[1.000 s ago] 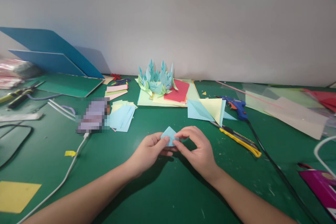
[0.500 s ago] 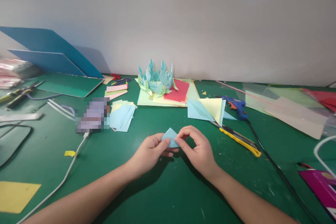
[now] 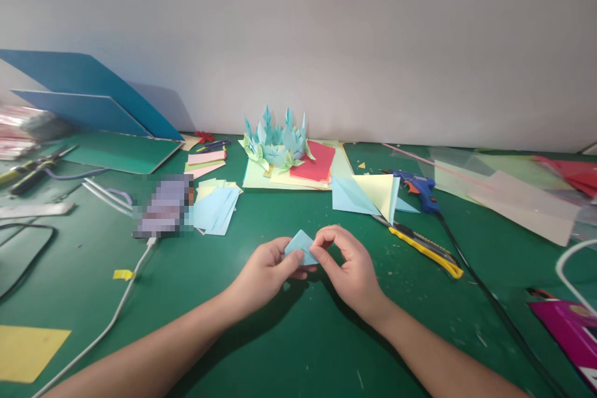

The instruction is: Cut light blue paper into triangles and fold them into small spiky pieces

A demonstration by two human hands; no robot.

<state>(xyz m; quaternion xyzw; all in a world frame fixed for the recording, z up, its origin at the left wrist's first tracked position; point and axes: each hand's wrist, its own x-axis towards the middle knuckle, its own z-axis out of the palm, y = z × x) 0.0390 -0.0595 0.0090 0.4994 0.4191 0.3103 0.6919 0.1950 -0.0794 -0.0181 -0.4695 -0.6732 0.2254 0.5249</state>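
Note:
A small folded piece of light-blue paper (image 3: 301, 244) is held between both hands above the green table, its pointed corner facing away from me. My left hand (image 3: 268, 266) is closed on its left side, thumb on top and fingers beneath. At the right corner my right hand (image 3: 346, 261) pinches the paper between thumb and index finger. Part of the paper is hidden by the fingers. Beyond the hands stands a blue origami lotus-like piece (image 3: 277, 137) with light-green leaves.
Blue paper slips (image 3: 217, 208) lie left, beside a blurred phone (image 3: 165, 205) on a white cable. To the right are folded blue and yellow sheets (image 3: 366, 194), a yellow utility knife (image 3: 426, 252) and a blue glue gun (image 3: 420, 189). Blue boards (image 3: 93, 106) lean at back left.
Both hands keep hold of the blue paper in nearly the same place. The paper has tilted slightly; the whole view has shifted a little.

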